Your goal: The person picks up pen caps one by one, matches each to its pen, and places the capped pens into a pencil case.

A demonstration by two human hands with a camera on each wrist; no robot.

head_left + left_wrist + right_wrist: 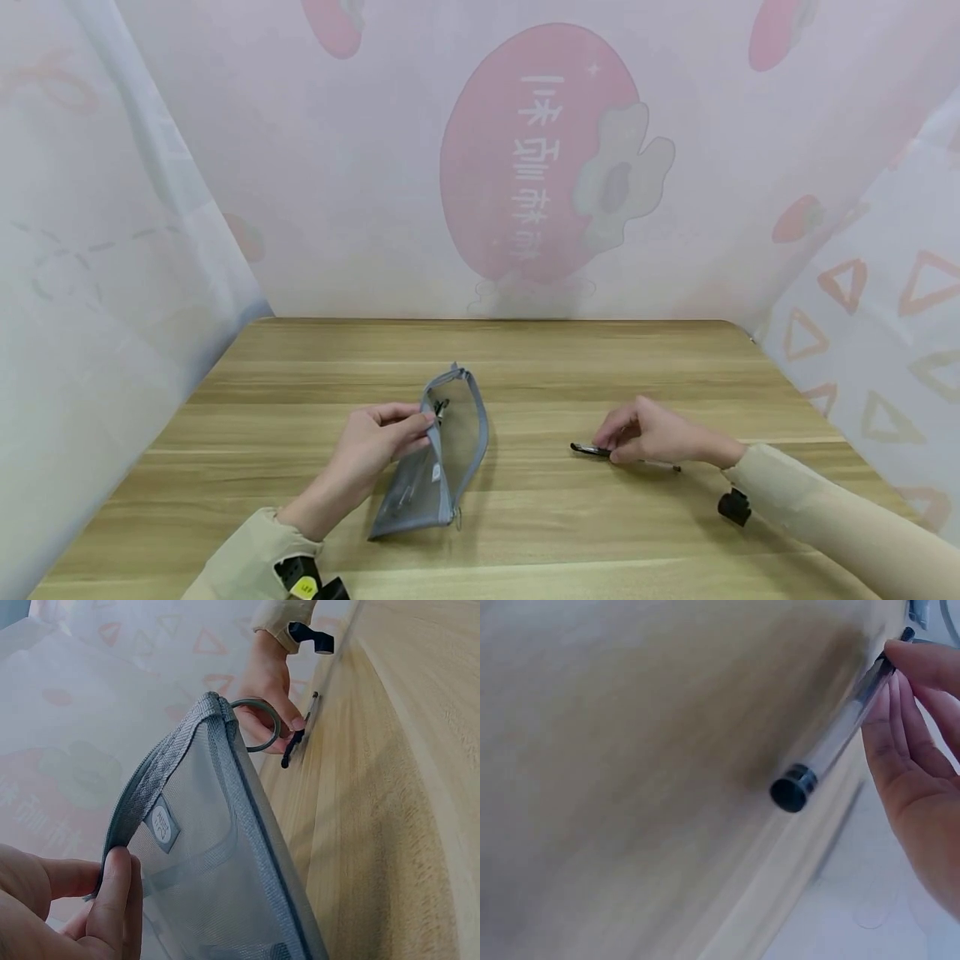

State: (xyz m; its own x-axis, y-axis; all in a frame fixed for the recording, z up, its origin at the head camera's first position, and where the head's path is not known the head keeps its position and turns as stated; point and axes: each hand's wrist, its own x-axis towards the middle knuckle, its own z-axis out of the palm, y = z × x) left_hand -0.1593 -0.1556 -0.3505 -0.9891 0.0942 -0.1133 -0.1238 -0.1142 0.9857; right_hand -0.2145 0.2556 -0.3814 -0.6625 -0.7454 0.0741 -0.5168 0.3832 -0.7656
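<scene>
A grey mesh zip pencil case (408, 492) stands on the table with its mouth open. My left hand (382, 442) pinches the near edge of that mouth between thumb and fingers. Inside, something dark (441, 408) shows near the opening, its kind too small to tell. My right hand (652, 433) pinches a pen (590, 450) over the table to the right of the case. In the right wrist view the pen (836, 739) has a clear barrel and a black end. The left wrist view shows the case's fabric label (163, 823) and a ring at its corner.
The wooden table (562, 533) spans the front of the view. Behind it hangs a pale printed curtain (360, 167), with more cloth at both sides. Black wrist cameras sit at both sleeves (795, 492).
</scene>
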